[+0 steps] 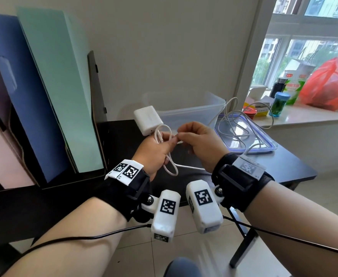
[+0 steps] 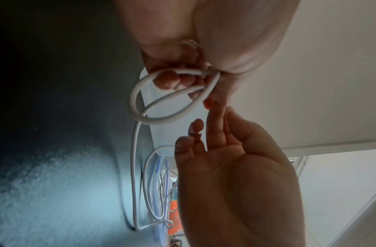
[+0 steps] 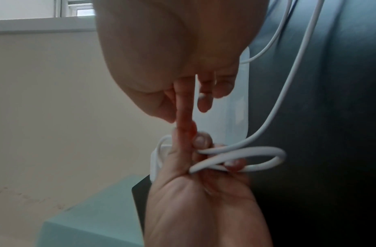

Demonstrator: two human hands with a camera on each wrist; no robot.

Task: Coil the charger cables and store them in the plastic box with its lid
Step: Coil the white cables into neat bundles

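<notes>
Both forearms reach forward over the near edge of the dark counter [image 1: 296, 168], wrists raised and the 2 hands meeting knuckle to knuckle just above it. The left hand [image 1: 154, 150] is turned thumb-up, its grip closed around 2 loops of a white charger cable [image 1: 169, 164]; 1 loop rises above the fingers and another hangs below the palm. In the left wrist view the curled fingers [image 2: 168, 81] press the loops against the palm. The right hand [image 1: 200, 142] is palm-down with its fingers bent, its grip narrow: thumb and forefinger pinch the cable's free end right beside the left thumb. The right wrist view shows a small white tip [image 3: 202, 95] between those fingers.

A white power adapter [image 1: 147, 118] sits just beyond the left hand. Farther back stands the clear plastic box [image 1: 186, 108], open. Its blue-rimmed lid [image 1: 264, 144] lies flat to the right on the counter, and a second cable [image 1: 236, 128] sprawls loosely over it. Coloured file holders [image 1: 50, 86] stand at the left.
</notes>
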